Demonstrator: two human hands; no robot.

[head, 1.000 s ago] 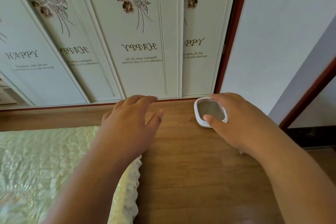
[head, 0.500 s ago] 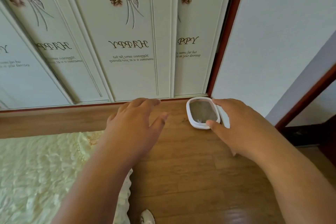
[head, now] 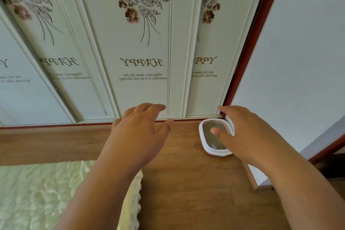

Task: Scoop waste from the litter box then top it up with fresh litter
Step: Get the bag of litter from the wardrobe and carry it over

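A small white-rimmed litter box (head: 207, 147) with grey litter inside sits on the wooden floor (head: 186, 183), in the corner where the sliding wardrobe doors (head: 141, 43) meet the white wall (head: 298, 52). The right hand (head: 248, 134) reaches over its far and right side, fingers spread and nearly straight, thumb stretched out above the litter and fingertips toward the corner behind the box. Whether the hand touches the rim cannot be told; it does not close round anything. The left hand (head: 141, 130) hovers to the left of the box, well apart from it, palm down, fingers loosely spread and holding nothing, its fingertips near the foot of the wardrobe doors. Under the left forearm, nearer the person, lies a pale quilted bedspread (head: 46, 196) with a frilled edge.
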